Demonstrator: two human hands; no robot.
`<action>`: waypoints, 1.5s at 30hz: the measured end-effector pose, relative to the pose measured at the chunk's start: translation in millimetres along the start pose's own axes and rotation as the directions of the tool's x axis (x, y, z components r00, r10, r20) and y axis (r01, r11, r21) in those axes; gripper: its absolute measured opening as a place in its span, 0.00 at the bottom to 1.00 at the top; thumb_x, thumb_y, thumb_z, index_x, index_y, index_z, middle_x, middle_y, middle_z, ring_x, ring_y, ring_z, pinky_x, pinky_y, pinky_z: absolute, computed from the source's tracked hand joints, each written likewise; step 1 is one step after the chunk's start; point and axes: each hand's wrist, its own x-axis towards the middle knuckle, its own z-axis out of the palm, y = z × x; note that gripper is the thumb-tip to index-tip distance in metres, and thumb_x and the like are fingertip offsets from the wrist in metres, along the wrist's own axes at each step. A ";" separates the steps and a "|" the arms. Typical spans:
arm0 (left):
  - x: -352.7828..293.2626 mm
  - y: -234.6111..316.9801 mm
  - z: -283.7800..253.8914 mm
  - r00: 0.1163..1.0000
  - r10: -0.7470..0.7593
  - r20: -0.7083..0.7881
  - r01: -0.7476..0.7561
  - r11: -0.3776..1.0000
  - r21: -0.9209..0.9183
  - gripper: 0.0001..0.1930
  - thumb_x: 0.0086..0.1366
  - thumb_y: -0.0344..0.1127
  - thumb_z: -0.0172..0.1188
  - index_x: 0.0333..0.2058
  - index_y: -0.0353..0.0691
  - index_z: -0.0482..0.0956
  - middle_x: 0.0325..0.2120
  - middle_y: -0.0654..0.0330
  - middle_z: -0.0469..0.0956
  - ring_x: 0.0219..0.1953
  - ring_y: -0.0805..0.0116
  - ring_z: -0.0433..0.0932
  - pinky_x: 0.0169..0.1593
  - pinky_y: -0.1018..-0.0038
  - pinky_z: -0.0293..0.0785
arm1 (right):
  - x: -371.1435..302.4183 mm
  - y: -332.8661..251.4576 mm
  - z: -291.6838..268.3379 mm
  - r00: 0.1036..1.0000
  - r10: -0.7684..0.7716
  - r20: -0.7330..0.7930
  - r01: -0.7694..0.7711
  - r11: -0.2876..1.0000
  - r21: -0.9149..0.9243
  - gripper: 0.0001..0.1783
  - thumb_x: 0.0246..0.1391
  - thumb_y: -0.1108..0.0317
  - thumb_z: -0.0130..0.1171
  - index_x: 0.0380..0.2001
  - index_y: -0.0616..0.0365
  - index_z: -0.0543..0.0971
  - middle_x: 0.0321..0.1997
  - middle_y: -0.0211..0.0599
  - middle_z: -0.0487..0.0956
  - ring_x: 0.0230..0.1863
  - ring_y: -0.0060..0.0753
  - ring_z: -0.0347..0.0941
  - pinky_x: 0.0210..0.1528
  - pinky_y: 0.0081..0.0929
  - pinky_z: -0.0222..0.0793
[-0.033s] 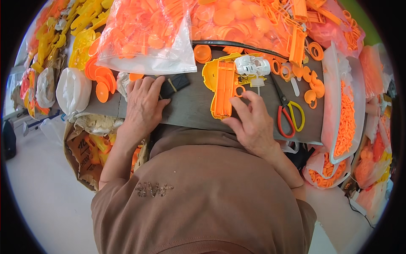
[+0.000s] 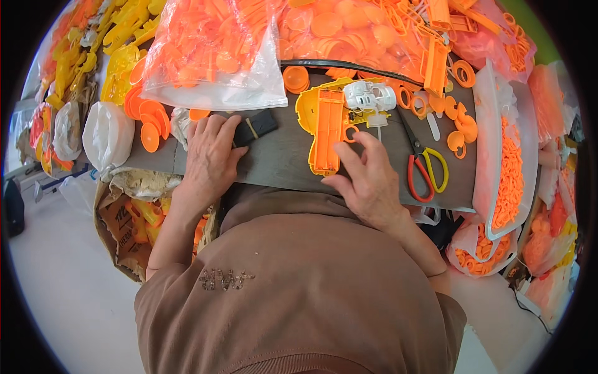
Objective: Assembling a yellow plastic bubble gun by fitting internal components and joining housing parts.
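Observation:
My left hand lies palm down on the dark table, fingers stretched out, its thumb side beside a black block with a band around it. My right hand is at the near right edge of a yellow plastic shell, thumb and index finger apart. A long orange tray-like part lies in the shell, close to those fingertips; whether they touch it I cannot tell. An orange ring sits just beyond my index finger. At the shell's far end is a white mechanism with thin wires.
Scissors with red and yellow handles lie right of my right hand. A clear bin of orange pieces stands at the right edge. Bags of orange parts cover the back. Orange discs lie left; a cardboard box stands below.
My right hand has shifted very slightly left along the shell's edge. My left hand has stayed in place.

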 end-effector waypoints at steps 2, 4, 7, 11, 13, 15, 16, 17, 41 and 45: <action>-5.2 -2.8 -1.2 0.998 -0.060 -0.011 0.057 0.985 -0.165 0.24 0.49 0.29 0.66 0.46 0.35 0.70 0.36 0.56 0.71 0.44 0.58 0.69 0.46 0.66 0.65 | -0.4 1.2 2.5 1.000 -0.026 -0.003 0.026 1.000 0.010 0.33 0.37 0.56 0.70 0.49 0.51 0.73 0.53 0.46 0.65 0.40 0.41 0.69 0.38 0.34 0.70; -12.0 -5.0 -12.7 0.977 -0.188 0.100 0.213 0.864 -0.456 0.23 0.50 0.27 0.65 0.45 0.35 0.69 0.38 0.57 0.71 0.44 0.61 0.70 0.47 0.68 0.65 | -3.3 4.1 7.5 0.998 -0.045 0.036 0.045 0.999 0.020 0.34 0.36 0.52 0.70 0.50 0.49 0.73 0.54 0.48 0.63 0.42 0.44 0.67 0.42 0.36 0.69; -10.1 1.9 -20.2 0.905 -0.326 0.274 0.369 0.282 -0.886 0.24 0.50 0.25 0.65 0.45 0.35 0.66 0.39 0.57 0.72 0.45 0.63 0.74 0.48 0.70 0.68 | -2.6 6.2 11.5 0.996 -0.057 0.068 0.059 0.998 -0.025 0.33 0.37 0.52 0.69 0.49 0.47 0.74 0.54 0.48 0.64 0.41 0.43 0.68 0.39 0.34 0.68; 29.4 19.4 -16.6 0.966 -0.253 0.050 0.048 -0.014 -0.999 0.29 0.48 0.30 0.68 0.46 0.30 0.63 0.29 0.50 0.77 0.37 0.51 0.80 0.45 0.58 0.77 | -5.1 11.8 24.3 0.992 -0.122 -0.010 0.121 0.990 -0.067 0.31 0.38 0.54 0.69 0.48 0.48 0.75 0.52 0.51 0.64 0.38 0.42 0.68 0.38 0.32 0.67; 56.1 35.3 -13.5 0.956 -0.266 0.122 0.088 -0.137 -0.987 0.25 0.54 0.30 0.63 0.47 0.29 0.62 0.30 0.50 0.77 0.36 0.52 0.80 0.41 0.61 0.79 | -5.5 13.5 27.2 0.979 -0.182 -0.089 0.176 0.982 -0.072 0.28 0.39 0.57 0.68 0.47 0.50 0.76 0.51 0.54 0.66 0.34 0.40 0.68 0.36 0.31 0.66; 82.9 43.4 -4.9 0.938 -0.307 0.162 0.093 -0.225 -0.970 0.20 0.60 0.28 0.57 0.47 0.29 0.61 0.32 0.49 0.76 0.37 0.52 0.80 0.40 0.61 0.80 | -4.7 14.3 27.2 0.980 -0.180 -0.082 0.174 0.982 -0.074 0.27 0.39 0.57 0.68 0.46 0.51 0.76 0.50 0.55 0.66 0.33 0.39 0.68 0.34 0.31 0.65; 91.8 47.9 -2.2 0.949 -0.267 0.170 0.076 -0.328 -0.942 0.18 0.62 0.25 0.53 0.49 0.30 0.60 0.35 0.48 0.76 0.39 0.52 0.80 0.43 0.60 0.79 | -4.2 14.4 27.7 0.980 -0.185 -0.070 0.180 0.981 -0.077 0.27 0.40 0.58 0.67 0.46 0.52 0.76 0.49 0.55 0.67 0.32 0.39 0.68 0.33 0.31 0.64; 98.8 52.4 2.1 0.949 -0.264 0.173 0.082 -0.323 -0.943 0.18 0.62 0.25 0.53 0.49 0.30 0.60 0.35 0.48 0.76 0.39 0.52 0.80 0.43 0.60 0.79 | -4.0 14.2 28.3 0.981 -0.181 -0.074 0.175 0.982 -0.073 0.27 0.40 0.58 0.67 0.46 0.52 0.76 0.49 0.55 0.67 0.32 0.39 0.68 0.33 0.31 0.64; 119.3 54.1 37.8 0.994 0.031 -0.105 -0.109 0.166 -0.980 0.19 0.57 0.16 0.54 0.46 0.32 0.61 0.40 0.47 0.75 0.45 0.60 0.76 0.49 0.66 0.74 | -2.0 25.6 32.7 0.977 -0.161 -0.137 0.168 0.985 0.044 0.26 0.37 0.56 0.68 0.42 0.50 0.78 0.46 0.52 0.69 0.27 0.31 0.67 0.27 0.27 0.59; 118.0 54.1 35.3 0.993 0.060 -0.105 -0.117 0.261 -0.958 0.19 0.56 0.16 0.53 0.46 0.31 0.61 0.40 0.46 0.75 0.45 0.58 0.76 0.49 0.66 0.74 | -2.4 27.1 37.8 0.972 -0.164 -0.169 0.176 0.983 0.059 0.26 0.36 0.57 0.69 0.42 0.51 0.78 0.46 0.53 0.69 0.25 0.31 0.67 0.26 0.26 0.59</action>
